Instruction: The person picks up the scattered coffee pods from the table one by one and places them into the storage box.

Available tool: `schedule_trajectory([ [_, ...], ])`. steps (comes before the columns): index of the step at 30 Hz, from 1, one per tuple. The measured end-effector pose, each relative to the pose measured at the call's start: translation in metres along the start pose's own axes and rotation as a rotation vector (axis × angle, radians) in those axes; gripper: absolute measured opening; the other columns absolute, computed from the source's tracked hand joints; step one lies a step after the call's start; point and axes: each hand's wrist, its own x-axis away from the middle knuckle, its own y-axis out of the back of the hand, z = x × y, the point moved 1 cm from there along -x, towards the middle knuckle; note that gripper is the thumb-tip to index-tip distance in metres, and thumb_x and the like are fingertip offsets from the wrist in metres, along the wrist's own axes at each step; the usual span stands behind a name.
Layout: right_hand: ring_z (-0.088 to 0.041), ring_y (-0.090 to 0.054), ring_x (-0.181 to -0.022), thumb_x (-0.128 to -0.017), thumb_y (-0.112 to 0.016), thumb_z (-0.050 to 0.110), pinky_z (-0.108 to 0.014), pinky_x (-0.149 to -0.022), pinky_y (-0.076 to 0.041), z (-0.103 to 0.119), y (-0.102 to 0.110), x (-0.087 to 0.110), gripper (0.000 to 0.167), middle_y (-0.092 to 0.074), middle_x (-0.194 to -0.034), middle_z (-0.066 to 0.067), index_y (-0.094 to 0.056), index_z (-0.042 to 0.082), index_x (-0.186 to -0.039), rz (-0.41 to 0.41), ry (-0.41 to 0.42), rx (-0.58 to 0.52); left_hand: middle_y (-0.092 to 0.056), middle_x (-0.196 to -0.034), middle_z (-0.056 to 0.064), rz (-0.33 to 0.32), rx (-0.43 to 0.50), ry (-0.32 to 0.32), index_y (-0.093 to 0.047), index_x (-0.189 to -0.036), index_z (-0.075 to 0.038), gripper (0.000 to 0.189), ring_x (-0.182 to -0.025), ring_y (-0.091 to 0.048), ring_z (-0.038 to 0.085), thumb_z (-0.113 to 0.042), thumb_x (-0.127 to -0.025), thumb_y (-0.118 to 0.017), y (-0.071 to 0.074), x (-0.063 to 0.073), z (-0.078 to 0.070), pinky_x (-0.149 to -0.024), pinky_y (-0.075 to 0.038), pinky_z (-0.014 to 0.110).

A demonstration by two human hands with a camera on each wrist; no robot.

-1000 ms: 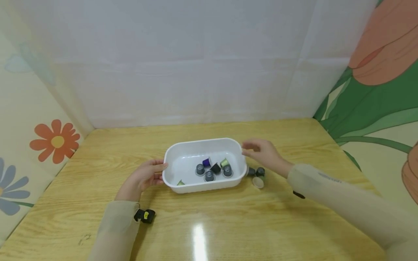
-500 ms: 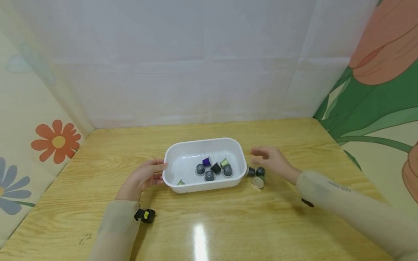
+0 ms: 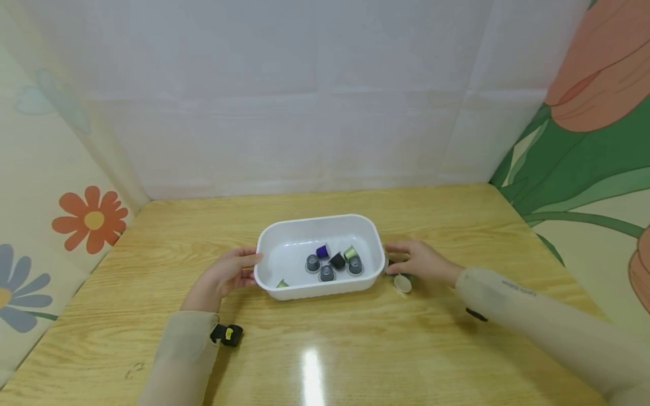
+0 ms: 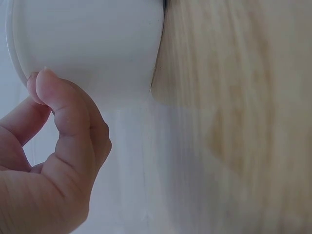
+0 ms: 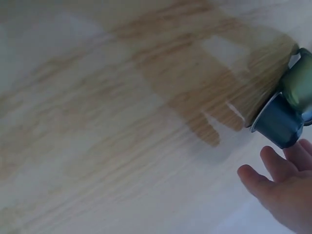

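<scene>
My left hand (image 3: 231,273) grips the left rim of a white oblong tray (image 3: 325,291); in the left wrist view the fingers (image 4: 68,112) curl at the tray's edge. Inside lie several coffee capsules: a purple one (image 3: 323,252), a black one (image 3: 337,260), a light green one (image 3: 351,252), and grey ones such as the front grey capsule (image 3: 327,274). Just right of the tray, my right hand (image 3: 421,262) is lowered over loose capsules, fingers apart. Its fingertips come close to a dark capsule (image 5: 279,121) beside a green capsule (image 5: 300,87); contact is unclear.
A capsule with a pale lid (image 3: 403,283) lies on its side in front of the right hand. The wooden table (image 3: 381,349) ends at a white sheet (image 3: 315,141) behind. Another light green capsule (image 3: 282,284) sits at the tray's front left.
My right hand has moved away from the tray's right rim, then down over the loose capsules, now covering the dark ones from the head view. The left hand and tray stay put.
</scene>
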Motion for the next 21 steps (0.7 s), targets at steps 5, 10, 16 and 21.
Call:
schedule_trajectory([
  [5,-0.037,-0.052,-0.123,-0.084,-0.078,0.017,-0.05,-0.103,-0.041,-0.004,-0.005,-0.004,0.056,-0.057,-0.131,-0.019,-0.057,-0.003,-0.131,0.033,0.015,-0.009,-0.056,-0.087,0.004,0.008,-0.006,-0.005,-0.032,-0.137,0.009,0.045,-0.068,-0.057,0.011,-0.015,-0.103,-0.049,0.0,-0.001,0.0,-0.06,-0.054,0.021],
  [10,-0.034,-0.055,-0.121,-0.082,-0.08,0.02,-0.048,-0.103,-0.041,-0.004,-0.01,-0.007,0.055,-0.06,-0.129,-0.017,-0.06,-0.001,-0.129,0.031,0.0,0.027,-0.057,-0.086,0.003,0.014,-0.007,-0.009,-0.032,-0.137,0.008,0.045,-0.067,-0.057,0.01,-0.015,-0.103,-0.049,0.0,-0.001,0.002,-0.06,-0.054,0.02],
  [16,-0.033,-0.059,-0.115,-0.08,-0.081,0.019,-0.049,-0.101,-0.044,-0.001,-0.013,-0.009,0.05,-0.064,-0.122,-0.016,-0.064,0.0,-0.123,-0.006,-0.027,0.054,-0.058,-0.085,0.003,0.013,0.002,-0.01,-0.033,-0.135,0.008,0.044,-0.067,-0.058,0.01,-0.015,-0.102,-0.05,0.0,0.0,0.001,-0.059,-0.054,0.021],
  [21,-0.031,-0.061,-0.111,-0.081,-0.08,0.016,-0.048,-0.099,-0.045,0.0,-0.014,-0.01,0.042,-0.067,-0.116,-0.014,-0.067,0.0,-0.118,-0.022,-0.025,0.073,-0.058,-0.085,0.003,0.008,-0.001,-0.006,-0.033,-0.135,0.008,0.043,-0.068,-0.058,0.011,-0.015,-0.102,-0.05,0.0,0.001,0.0,-0.06,-0.054,0.021],
])
